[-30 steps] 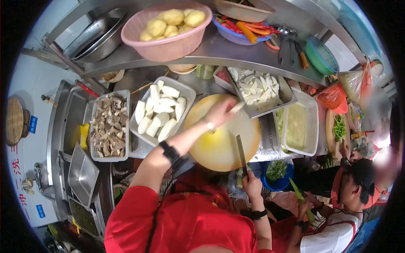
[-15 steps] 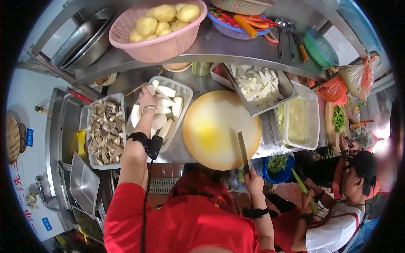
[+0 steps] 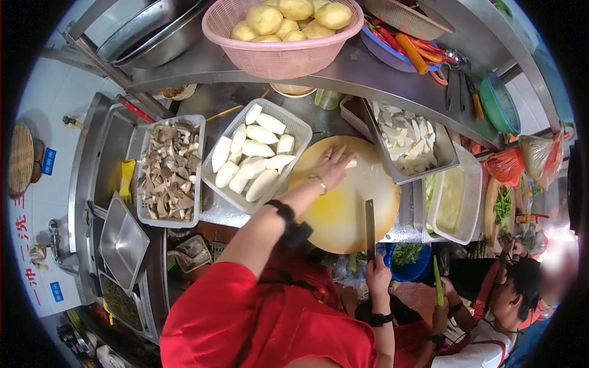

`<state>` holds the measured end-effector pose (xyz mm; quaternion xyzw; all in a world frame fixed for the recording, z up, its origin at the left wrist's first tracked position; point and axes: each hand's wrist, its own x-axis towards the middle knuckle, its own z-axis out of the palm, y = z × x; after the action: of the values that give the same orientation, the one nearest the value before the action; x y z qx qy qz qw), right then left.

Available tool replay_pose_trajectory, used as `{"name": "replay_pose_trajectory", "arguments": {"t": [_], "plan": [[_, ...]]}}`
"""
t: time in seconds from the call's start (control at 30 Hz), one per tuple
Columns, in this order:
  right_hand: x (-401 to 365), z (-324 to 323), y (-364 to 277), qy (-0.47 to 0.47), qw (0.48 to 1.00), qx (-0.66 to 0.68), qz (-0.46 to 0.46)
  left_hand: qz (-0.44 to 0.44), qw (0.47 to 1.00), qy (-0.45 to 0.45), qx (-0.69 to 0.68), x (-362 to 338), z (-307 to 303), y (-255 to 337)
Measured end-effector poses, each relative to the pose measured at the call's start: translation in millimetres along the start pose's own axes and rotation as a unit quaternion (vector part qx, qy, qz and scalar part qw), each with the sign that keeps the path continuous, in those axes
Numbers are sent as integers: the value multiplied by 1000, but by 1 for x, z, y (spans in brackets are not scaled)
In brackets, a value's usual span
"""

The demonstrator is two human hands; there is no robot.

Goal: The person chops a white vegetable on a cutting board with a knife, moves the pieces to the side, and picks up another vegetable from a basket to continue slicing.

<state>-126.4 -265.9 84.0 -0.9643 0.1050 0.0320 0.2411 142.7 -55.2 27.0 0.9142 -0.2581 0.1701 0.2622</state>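
On the round cutting board (image 3: pixel 343 214), my left hand (image 3: pixel 333 168) lies palm down over a pale vegetable piece (image 3: pixel 351 163), mostly hidden under the fingers. My right hand (image 3: pixel 378 279) is closed round the handle of a kitchen knife (image 3: pixel 370 224), its blade lying over the board's front right. To the left of the board, a white plastic basket (image 3: pixel 299 120) holds several peeled white vegetable chunks (image 3: pixel 257 148). A metal tray (image 3: pixel 429 173) of white slices (image 3: pixel 406 134) overlaps the board's right side.
A basket of torn mushrooms (image 3: pixel 169 168) stands far left, beside a sink. Overhead, a shelf (image 3: pixel 343 86) carries a pink basket of potatoes (image 3: pixel 282 55) and a bowl of peppers (image 3: pixel 399 52). At lower right, a co-worker (image 3: pixel 491 325) holds a long green vegetable (image 3: pixel 438 282).
My left hand has moved right from the white basket onto the cutting board, with a pale piece under its fingers. My right hand still grips the knife. The whole view has shifted.
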Motion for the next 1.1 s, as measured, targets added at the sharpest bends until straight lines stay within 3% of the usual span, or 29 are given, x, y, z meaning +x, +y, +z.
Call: {"name": "replay_pose_trajectory", "arguments": {"t": [0.07, 0.1, 0.13, 0.2, 0.23, 0.27, 0.33, 0.47, 0.5, 0.57, 0.63, 0.7, 0.73, 0.8, 0.83, 0.87, 0.9, 0.93, 1.0, 1.1], "plan": [[-2, 3, 5, -2, 1000, -6, 1, -44, 998, 49, -20, -2, -57, 1], [0, 5, 6, 0, 1000, -11, -2, -71, 983, 159, 49, -5, -76, -5], [2, 6, 4, 4, 1000, -7, 6, -83, 985, 147, 46, -17, -85, -35], [1, 5, -2, -3, 1000, -5, 19, -213, 965, -94, 118, -43, -104, -76], [0, 3, -2, -9, 1000, -6, 25, -266, 926, -254, 86, -40, -121, -84], [0, 2, -2, -9, 999, -7, 31, -285, 905, -303, 88, -36, -131, -82], [3, 2, -3, -26, 999, -22, 29, -154, 949, -270, 54, -44, -130, -97], [5, 4, 5, -14, 1000, -22, 0, -165, 945, -282, 3, -44, -143, -82], [6, 4, 5, -1, 1000, -27, -2, -225, 938, -213, -157, -48, -138, -79], [7, 7, 6, -1, 1000, -29, 7, -297, 835, -114, -450, -52, -138, -48], [7, 3, 2, -2, 1000, -14, 20, -328, 742, -123, -572, -62, -120, -8], [7, 3, -6, 9, 1000, 4, 6, -410, 662, -159, -607, -78, -94, 29], [8, 3, -10, 22, 999, 24, -19, -437, 670, -164, -577, -86, -77, 42], [8, 2, -20, 11, 1000, 7, -19, -407, 789, -193, -417, -102, -49, 54], [8, 4, -22, -8, 1000, -8, -22, -405, 788, -199, -418, -104, -49, 58], [8, 5, -24, -26, 999, -21, -27, -324, 888, -223, -240, -105, -50, 60], [7, 6, -24, -15, 999, 1, -40, -228, 944, -234, -50, -104, -55, 65], [5, 6, -24, -16, 999, 2, -36, -227, 943, -238, -50, -110, -53, 64], [4, 5, -26, -16, 998, 0, -69, -148, 977, -68, -139, -119, -49, 56], [2, 3, -38, -25, 996, -8, -91, -141, 955, -149, -212, -124, -52, 59]]}}
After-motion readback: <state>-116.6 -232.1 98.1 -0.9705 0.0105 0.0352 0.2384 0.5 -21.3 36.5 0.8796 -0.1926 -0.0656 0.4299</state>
